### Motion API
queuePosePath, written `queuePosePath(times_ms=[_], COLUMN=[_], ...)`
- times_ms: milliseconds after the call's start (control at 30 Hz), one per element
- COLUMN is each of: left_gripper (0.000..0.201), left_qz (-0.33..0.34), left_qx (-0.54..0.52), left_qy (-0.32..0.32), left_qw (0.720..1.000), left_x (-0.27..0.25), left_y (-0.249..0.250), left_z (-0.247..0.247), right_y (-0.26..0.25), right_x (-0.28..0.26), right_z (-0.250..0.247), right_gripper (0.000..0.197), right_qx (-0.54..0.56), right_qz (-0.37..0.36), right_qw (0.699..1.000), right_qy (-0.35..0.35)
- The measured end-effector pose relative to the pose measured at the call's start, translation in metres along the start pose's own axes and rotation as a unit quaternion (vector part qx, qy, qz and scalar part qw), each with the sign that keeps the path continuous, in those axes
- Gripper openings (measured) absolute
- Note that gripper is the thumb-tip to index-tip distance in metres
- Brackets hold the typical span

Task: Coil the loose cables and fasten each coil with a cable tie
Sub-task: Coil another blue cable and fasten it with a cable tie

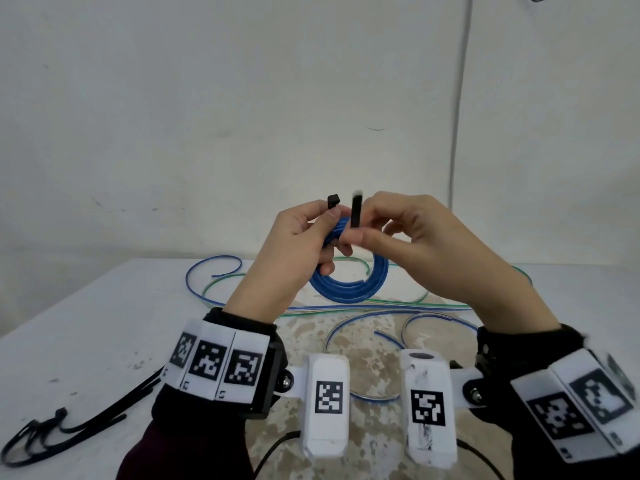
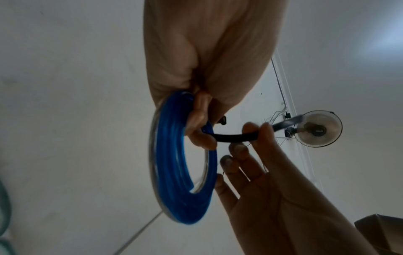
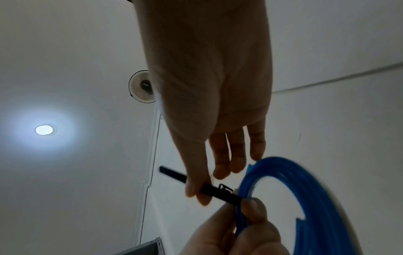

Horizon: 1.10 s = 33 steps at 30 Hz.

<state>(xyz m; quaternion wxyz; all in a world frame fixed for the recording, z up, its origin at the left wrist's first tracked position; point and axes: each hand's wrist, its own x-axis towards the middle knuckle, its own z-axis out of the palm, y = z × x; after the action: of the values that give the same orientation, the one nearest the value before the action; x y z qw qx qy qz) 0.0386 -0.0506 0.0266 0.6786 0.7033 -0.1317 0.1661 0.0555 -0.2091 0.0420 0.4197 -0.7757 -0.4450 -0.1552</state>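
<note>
Left grip (image 1: 298,237) pinching the blue coil (image 1: 349,285) and tie head (image 1: 333,201), my right grip (image 1: 391,233) holding the tie's tail (image 1: 356,213) should thread it squarely through.

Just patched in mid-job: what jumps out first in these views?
The blue cable coil, held up above the table by the left hand, stands out first. A black cable tie passes round the coil: the right hand pinches its tail, and its head sticks up beside the left thumb, not yet threaded. Loose blue and green cables sprawl on the table behind, with spare black cable ties at the near left.
</note>
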Motion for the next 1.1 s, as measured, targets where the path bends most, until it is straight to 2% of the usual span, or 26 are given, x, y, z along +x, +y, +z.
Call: queuePosePath(times_ms=[100, 200, 467, 633, 767, 933, 1067, 1100], left_gripper=[0.023, 0.023, 0.025, 0.025, 0.028, 0.026, 0.027, 0.027], left_qz=[0.012, 0.015, 0.026, 0.028, 0.061, 0.117, 0.083, 0.075], left_qx=[0.008, 0.023, 0.066, 0.083, 0.114, 0.188, 0.188, 0.188], left_qy=[-0.021, -0.020, -0.033, -0.022, -0.015, -0.014, -0.054, -0.068], left_qw=[1.000, 0.999, 0.997, 0.996, 0.992, 0.975, 0.977, 0.977], left_x=[-0.002, -0.001, -0.003, -0.002, -0.002, -0.003, -0.003, -0.004], left_y=[0.001, -0.001, -0.002, -0.005, -0.004, -0.004, -0.007, -0.007], left_z=[0.002, 0.003, 0.010, 0.013, 0.014, 0.017, 0.014, 0.014], right_y=[0.000, 0.002, 0.003, 0.004, 0.003, -0.002, 0.006, 0.008], right_x=[0.002, 0.001, 0.000, -0.001, -0.001, -0.003, 0.001, 0.001], right_z=[0.000, -0.001, -0.003, -0.004, -0.004, -0.007, -0.009, -0.009], right_gripper=[0.032, 0.043, 0.040, 0.037, 0.039, 0.039, 0.020, 0.014], right_qx=[0.033, 0.045, 0.079, 0.099, 0.103, 0.113, 0.097, 0.097], right_qz=[0.013, 0.038, 0.138, 0.146, 0.147, 0.155, 0.160, 0.157], right_qw=[0.999, 0.998, 0.987, 0.984, 0.983, 0.981, 0.975, 0.975], right_qy=[0.025, 0.009, -0.017, -0.032, -0.028, 0.006, 0.117, 0.128])
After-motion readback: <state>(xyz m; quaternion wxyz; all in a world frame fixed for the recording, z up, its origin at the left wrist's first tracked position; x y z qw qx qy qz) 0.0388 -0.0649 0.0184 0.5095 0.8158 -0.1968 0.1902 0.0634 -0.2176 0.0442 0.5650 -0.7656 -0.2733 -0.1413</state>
